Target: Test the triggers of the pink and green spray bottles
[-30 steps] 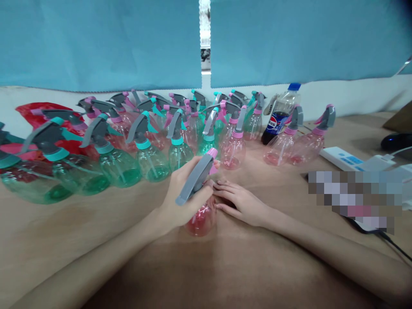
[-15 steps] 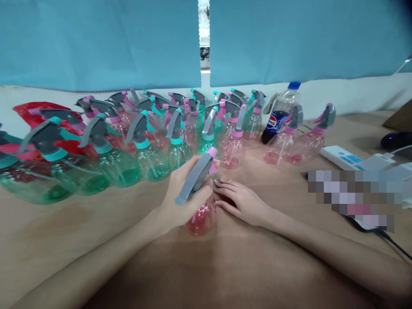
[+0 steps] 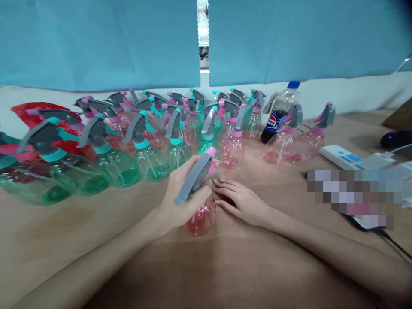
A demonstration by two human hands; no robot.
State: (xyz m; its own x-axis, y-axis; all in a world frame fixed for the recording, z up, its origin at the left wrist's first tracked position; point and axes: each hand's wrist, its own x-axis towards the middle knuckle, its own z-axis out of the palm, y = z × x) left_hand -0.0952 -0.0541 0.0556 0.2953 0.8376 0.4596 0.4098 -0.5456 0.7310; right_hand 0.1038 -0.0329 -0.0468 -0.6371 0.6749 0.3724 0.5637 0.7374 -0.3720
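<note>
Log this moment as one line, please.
left grip: closed around pink spray bottle, near neck | right grip: palm down on table beside it, contact unclear | behind: more spray bottles, cola bottle

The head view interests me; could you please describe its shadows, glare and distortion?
In the head view, white glints mark the round translucent pink plastic spray bottle in the left hand; a shadow darkens the brown table in front of it; the leftmost translucent green plastic spray bottle looks stretched sideways; pixelation hides a patch at right.
</note>
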